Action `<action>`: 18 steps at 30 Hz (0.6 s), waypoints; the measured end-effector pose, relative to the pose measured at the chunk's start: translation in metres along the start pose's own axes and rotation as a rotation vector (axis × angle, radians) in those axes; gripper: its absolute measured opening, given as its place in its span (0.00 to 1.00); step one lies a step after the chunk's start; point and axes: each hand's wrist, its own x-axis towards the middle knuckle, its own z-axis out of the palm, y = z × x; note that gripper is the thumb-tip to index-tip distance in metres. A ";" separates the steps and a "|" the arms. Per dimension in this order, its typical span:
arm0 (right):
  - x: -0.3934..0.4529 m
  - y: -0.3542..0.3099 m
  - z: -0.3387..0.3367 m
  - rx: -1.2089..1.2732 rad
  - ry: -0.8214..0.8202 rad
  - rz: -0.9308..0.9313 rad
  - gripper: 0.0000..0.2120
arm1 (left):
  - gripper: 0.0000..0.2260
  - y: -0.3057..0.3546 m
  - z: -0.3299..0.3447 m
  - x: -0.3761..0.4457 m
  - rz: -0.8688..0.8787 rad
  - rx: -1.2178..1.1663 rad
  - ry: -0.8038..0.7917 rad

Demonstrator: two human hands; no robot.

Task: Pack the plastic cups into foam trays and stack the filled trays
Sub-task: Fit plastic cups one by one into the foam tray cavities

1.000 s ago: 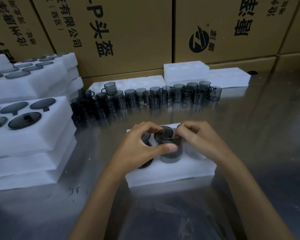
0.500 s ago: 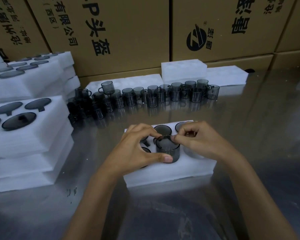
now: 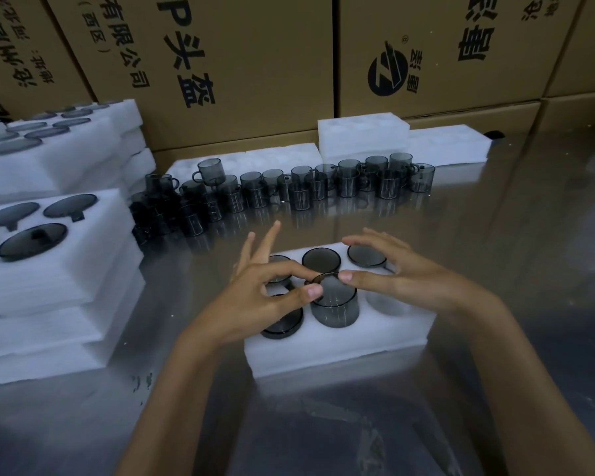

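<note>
A white foam tray point(image 3: 340, 348) lies in the middle of the metal table. Several smoky grey plastic cups sit flush in its pockets. One more cup point(image 3: 335, 305) stands partway down in the front middle pocket, its upper half above the foam. My left hand point(image 3: 265, 297) pinches that cup's left rim between thumb and curled index finger, with the other fingers pointing up and away. My right hand point(image 3: 402, 273) has its thumb tip on the right rim and its fingers spread straight over the tray. The front right pocket point(image 3: 387, 304) holds no cup.
A long row of loose grey cups point(image 3: 303, 188) stands behind the tray. Stacks of filled foam trays point(image 3: 49, 286) take up the left side. Empty foam trays point(image 3: 363, 135) lie at the back against a wall of cardboard boxes point(image 3: 237, 63).
The cup has sunk lower into the front middle pocket. My right hand has uncurled, leaving only its thumb on the rim. Two fingers of my left hand have straightened.
</note>
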 end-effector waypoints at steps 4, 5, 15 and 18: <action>0.002 0.000 0.000 0.009 -0.028 0.006 0.38 | 0.16 0.002 -0.001 -0.001 -0.041 -0.043 -0.037; 0.003 0.000 0.000 0.008 -0.037 0.004 0.39 | 0.16 0.003 -0.001 -0.001 -0.047 -0.049 -0.049; 0.009 0.003 0.003 -0.115 -0.092 -0.009 0.37 | 0.18 0.002 0.004 0.002 -0.081 0.031 -0.108; 0.009 0.004 0.003 -0.128 -0.096 -0.001 0.36 | 0.21 0.001 0.004 0.004 -0.095 0.048 -0.115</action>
